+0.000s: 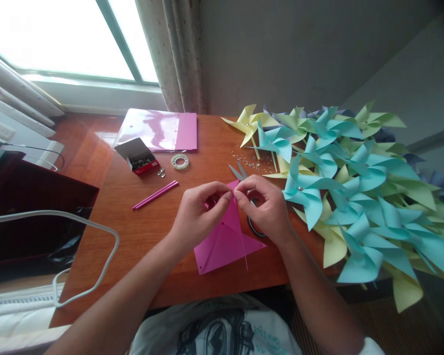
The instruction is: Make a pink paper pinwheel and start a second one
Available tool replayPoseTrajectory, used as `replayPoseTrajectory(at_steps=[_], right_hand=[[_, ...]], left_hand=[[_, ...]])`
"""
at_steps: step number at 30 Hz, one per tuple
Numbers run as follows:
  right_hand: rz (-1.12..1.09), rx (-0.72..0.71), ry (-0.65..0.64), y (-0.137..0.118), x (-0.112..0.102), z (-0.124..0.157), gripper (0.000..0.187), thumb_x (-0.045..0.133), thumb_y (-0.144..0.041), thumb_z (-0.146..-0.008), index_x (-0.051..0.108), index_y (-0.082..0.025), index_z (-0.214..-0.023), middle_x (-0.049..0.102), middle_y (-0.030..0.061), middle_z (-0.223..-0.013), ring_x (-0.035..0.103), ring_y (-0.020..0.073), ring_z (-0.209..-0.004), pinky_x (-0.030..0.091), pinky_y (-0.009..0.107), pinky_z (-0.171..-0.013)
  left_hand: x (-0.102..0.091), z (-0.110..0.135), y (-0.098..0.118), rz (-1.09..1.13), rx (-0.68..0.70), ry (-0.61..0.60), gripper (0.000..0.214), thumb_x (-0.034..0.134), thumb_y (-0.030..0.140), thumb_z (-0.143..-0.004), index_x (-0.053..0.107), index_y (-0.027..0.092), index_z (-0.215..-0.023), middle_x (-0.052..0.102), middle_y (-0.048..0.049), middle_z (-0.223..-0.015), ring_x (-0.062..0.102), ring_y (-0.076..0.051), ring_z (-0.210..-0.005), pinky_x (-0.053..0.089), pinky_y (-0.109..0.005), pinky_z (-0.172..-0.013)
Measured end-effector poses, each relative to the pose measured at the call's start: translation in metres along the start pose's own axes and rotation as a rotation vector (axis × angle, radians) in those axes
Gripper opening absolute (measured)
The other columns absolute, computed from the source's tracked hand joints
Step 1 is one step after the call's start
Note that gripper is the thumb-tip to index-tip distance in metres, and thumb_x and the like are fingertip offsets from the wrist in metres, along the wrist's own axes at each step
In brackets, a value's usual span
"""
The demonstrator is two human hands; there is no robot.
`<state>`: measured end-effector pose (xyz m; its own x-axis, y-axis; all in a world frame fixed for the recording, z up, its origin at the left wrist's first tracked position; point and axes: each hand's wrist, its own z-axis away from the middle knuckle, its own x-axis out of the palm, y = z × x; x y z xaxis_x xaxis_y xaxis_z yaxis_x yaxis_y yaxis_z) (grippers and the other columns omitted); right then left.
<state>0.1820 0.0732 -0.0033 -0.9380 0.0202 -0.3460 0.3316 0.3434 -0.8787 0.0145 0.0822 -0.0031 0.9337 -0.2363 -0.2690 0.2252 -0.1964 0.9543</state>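
Note:
A pink paper square [222, 246], slit from its corners and with small holes, lies on the table in front of me. My left hand [205, 204] is closed in a pinch at its far corner. Right beside it, my right hand [261, 202] pinches at the same spot, and the two sets of fingertips nearly touch. A thin pink strip [244, 246] runs down from there over the paper. Scissors [239, 171] lie partly under my right hand, blades pointing away. What exactly sits between the fingertips is too small to make out.
Many finished paper pinwheels [318, 162] in blue, yellow and green crowd the right side. At the left are pink sticks [155, 195], a tape roll [180, 162], a small open box [140, 160] of metal fasteners and a plastic sleeve [151, 128] of pink paper. A white cable [113, 236] loops over the left edge.

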Motion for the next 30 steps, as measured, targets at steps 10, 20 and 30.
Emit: replayPoseTrajectory(at_steps=[10,20,30], right_hand=[[0.108,-0.049,0.007,-0.001,0.0,0.001,0.009,0.061,-0.018,-0.089,0.064,-0.022,-0.082,0.064,-0.0005,-0.079,0.059,0.0146,-0.07,0.049,0.028,-0.062],[0.133,0.101,0.186,0.003,-0.024,0.005,0.012,0.056,-0.025,-0.096,0.068,-0.022,-0.098,0.069,0.0032,-0.094,0.068,0.0174,-0.081,0.056,0.03,-0.07],[0.829,0.15,0.063,0.02,-0.036,0.072,0.032,0.061,-0.032,-0.091,0.063,-0.018,-0.119,0.068,0.0155,-0.112,0.066,0.0343,-0.101,0.055,0.05,-0.088]], left_hand=[[0.0,0.0,-0.002,0.1,-0.084,-0.008,0.017,0.067,0.031,-0.087,0.071,0.015,-0.083,0.068,-0.0034,-0.073,0.055,-0.013,-0.064,0.042,-0.024,-0.057],[0.0,-0.001,0.0,0.133,-0.126,0.032,0.017,0.07,0.03,-0.085,0.07,0.015,-0.079,0.064,-0.002,-0.069,0.053,-0.013,-0.062,0.042,-0.024,-0.056],[-0.002,0.001,0.0,0.119,-0.118,0.028,0.018,0.068,0.032,-0.086,0.07,0.015,-0.081,0.066,-0.0028,-0.07,0.055,-0.013,-0.063,0.042,-0.024,-0.057]])
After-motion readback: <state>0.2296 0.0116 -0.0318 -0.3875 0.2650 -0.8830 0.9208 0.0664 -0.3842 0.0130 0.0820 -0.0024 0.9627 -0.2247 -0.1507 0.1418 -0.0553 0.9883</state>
